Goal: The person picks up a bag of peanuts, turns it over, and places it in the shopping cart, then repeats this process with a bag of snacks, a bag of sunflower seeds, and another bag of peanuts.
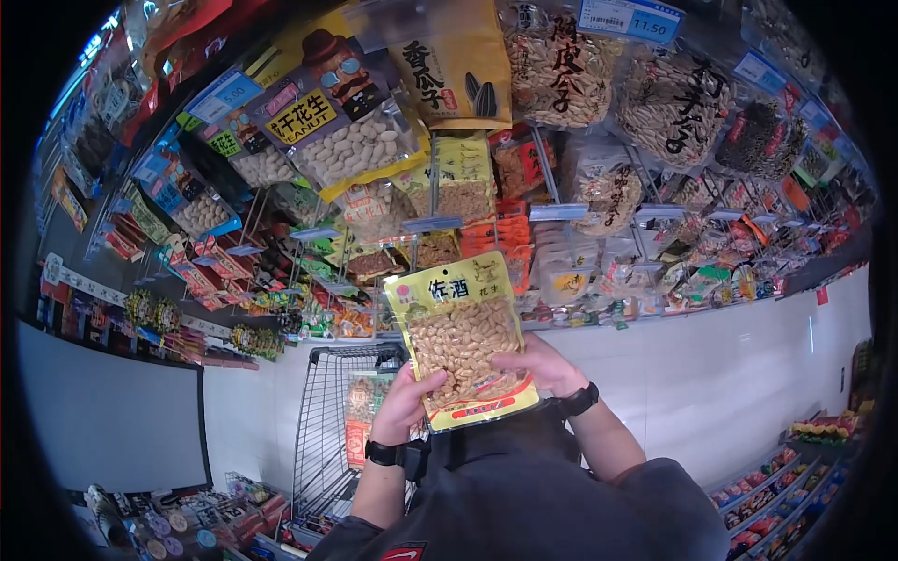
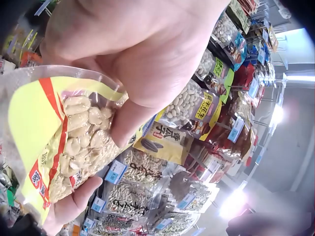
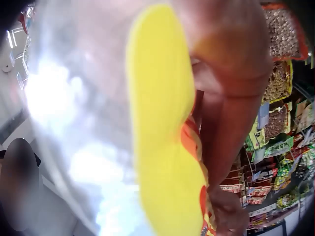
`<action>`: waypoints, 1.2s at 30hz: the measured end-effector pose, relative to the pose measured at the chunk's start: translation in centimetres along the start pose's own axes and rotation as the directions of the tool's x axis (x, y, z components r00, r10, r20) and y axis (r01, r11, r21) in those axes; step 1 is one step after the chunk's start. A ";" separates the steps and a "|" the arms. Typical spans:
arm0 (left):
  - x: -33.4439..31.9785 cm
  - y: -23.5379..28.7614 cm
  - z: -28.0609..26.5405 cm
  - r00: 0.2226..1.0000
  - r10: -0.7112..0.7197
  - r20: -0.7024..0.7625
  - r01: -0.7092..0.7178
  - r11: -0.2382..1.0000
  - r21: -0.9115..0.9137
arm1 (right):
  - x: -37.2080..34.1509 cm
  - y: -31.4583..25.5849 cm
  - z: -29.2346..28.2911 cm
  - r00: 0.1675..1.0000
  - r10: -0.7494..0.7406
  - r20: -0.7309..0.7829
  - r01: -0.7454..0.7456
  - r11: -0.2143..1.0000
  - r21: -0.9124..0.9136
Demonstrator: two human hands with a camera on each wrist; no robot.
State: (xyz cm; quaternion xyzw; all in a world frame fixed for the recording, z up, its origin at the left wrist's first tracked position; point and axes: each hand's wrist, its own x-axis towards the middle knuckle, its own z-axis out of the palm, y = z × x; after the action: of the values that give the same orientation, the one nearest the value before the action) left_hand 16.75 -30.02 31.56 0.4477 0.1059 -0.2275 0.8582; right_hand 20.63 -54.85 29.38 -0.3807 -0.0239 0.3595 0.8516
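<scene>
A yellow bag of peanuts [image 1: 463, 337] with a clear window is held up in front of the body, its printed front facing the head camera. My left hand [image 1: 404, 402] grips its lower left edge, thumb across the front. On the opposite edge my right hand [image 1: 547, 366] pinches the bag, thumb also over the window. The left wrist view shows the left thumb [image 2: 129, 123] pressed on the peanut bag [image 2: 81, 142] from close by. In the right wrist view the bag's yellow lower part [image 3: 160, 128] hides much of the right hand [image 3: 229, 73].
Hanging racks of snack bags fill the wall ahead, among them a purple peanut bag [image 1: 351, 140] and a sunflower seed bag [image 1: 458, 70]. Price tags [image 1: 631, 21] jut out from the hooks. A wire shopping cart [image 1: 323, 411] with a bag [image 1: 360, 444] inside stands at the left.
</scene>
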 end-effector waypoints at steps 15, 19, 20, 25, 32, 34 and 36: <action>2.2 1.8 -1.1 0.916 0.390 -0.090 -0.274 0.775 0.569 | 0.7 1.7 3.8 0.947 -0.196 -0.254 0.178 0.980 -0.092; 0.7 2.5 -1.0 0.845 0.523 0.111 -0.338 0.362 0.868 | 0.6 1.8 5.3 0.939 -0.205 -0.278 0.166 0.973 -0.157; 0.4 2.5 -0.7 0.837 0.521 0.166 -0.371 0.319 0.872 | 0.8 1.9 5.7 0.940 -0.212 -0.267 0.174 0.972 -0.161; -0.9 2.8 0.8 0.811 0.538 0.231 -0.313 0.064 0.948 | 1.4 2.7 7.9 0.923 -0.290 -0.252 0.223 0.939 -0.261; -0.1 2.3 -1.5 0.904 0.272 0.330 -0.406 0.788 0.463 | 1.0 1.9 10.5 0.903 -0.395 -0.167 0.319 0.879 -0.355; -0.5 2.7 -1.8 0.955 0.074 0.289 -0.069 0.997 -0.026 | 0.8 1.8 9.4 0.952 -0.286 -0.105 0.203 0.851 -0.484; -0.6 3.1 -2.3 0.970 0.032 0.242 -0.017 0.998 -0.065 | 0.6 1.5 8.9 0.949 -0.300 -0.101 0.200 0.815 -0.543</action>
State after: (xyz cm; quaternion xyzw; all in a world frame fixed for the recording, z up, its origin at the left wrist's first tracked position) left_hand 17.77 -26.46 32.73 0.3908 0.0016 -0.2665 0.8811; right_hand 17.40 -48.12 34.56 -0.6238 -0.0934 0.1873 0.7531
